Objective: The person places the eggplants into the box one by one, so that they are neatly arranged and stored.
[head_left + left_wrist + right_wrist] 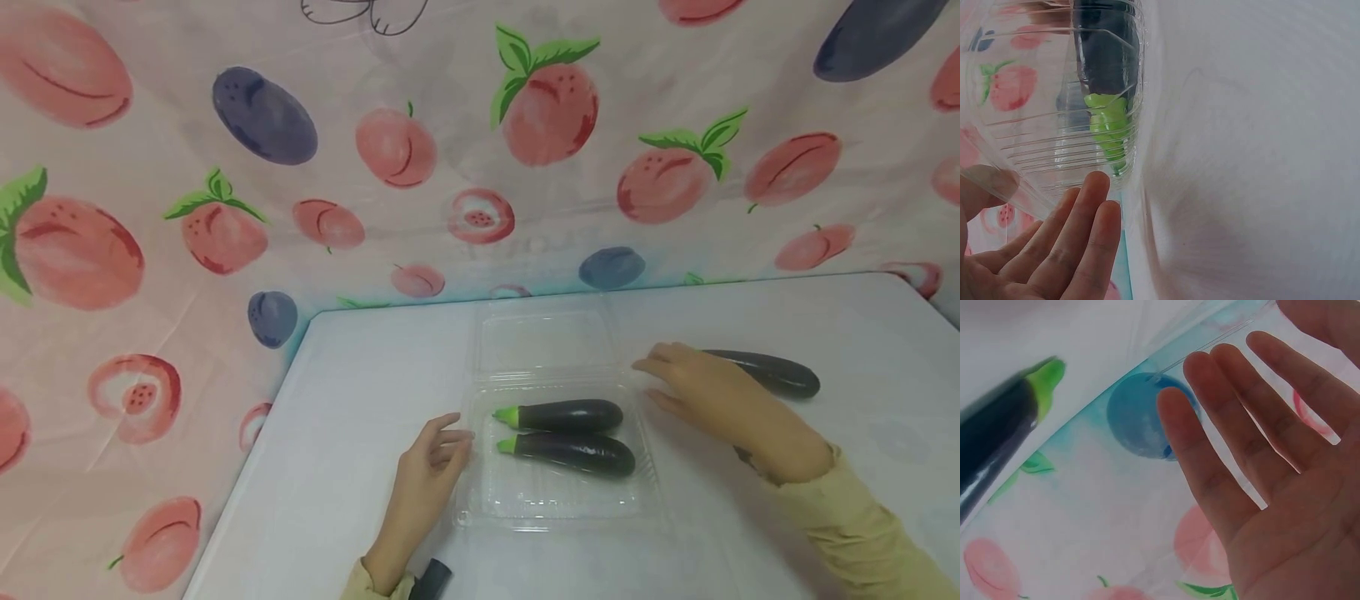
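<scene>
Bracketing clear container [555, 504], left hand [423, 467] perhaps touching rim [467, 496], right hand [705, 396] beside.

Head view: behind its fingers [662, 365], the right hand [701, 393] hides the stem end of a lone eggplant [786, 375]. Left wrist view: above the fingertips [1096, 182], the clear container [1035, 147] and an eggplant inside [1107, 56] are cut off.
</scene>
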`<state>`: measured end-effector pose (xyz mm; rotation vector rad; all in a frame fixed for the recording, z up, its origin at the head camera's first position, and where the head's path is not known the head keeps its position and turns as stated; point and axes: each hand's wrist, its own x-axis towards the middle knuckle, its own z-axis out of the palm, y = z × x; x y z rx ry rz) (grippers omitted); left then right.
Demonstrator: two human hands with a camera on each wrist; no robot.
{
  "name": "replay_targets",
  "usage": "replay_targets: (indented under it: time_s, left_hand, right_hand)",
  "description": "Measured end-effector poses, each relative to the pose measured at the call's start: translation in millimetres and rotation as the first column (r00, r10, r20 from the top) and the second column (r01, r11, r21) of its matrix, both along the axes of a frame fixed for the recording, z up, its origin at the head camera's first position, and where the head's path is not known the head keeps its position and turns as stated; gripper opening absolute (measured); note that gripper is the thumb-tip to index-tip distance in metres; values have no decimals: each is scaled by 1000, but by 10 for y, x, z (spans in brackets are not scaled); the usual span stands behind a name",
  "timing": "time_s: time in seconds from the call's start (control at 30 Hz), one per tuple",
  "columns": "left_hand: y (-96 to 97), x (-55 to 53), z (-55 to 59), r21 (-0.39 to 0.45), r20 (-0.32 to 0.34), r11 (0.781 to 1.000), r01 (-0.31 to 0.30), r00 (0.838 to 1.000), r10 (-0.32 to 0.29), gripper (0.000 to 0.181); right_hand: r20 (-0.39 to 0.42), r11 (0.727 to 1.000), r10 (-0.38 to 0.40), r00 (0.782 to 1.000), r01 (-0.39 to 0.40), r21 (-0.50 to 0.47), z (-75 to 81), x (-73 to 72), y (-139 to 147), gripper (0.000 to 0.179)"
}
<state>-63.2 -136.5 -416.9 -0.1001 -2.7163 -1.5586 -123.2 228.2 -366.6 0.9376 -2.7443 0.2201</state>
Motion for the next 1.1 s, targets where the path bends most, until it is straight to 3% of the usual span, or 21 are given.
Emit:
replay_targets:
  time_s: [0.53,0.87,1.1]
  left_hand:
    - [3,0,3,-4,-1,1000,-2,1000,2,41]
    - [3,0,-5,-5,-9,1000,3,1000,-3,41]
    - [2,3,1,-10,-6,1000,1,1000,-1,41]
  right_hand:
    - [-13,999,-37,999,36,-28,-102,-78,317,36]
    - [43,998,-52,998,53,-27,-164,-140,465,35]
    - [22,996,-71,997,72,-51,-211,-169,538,36]
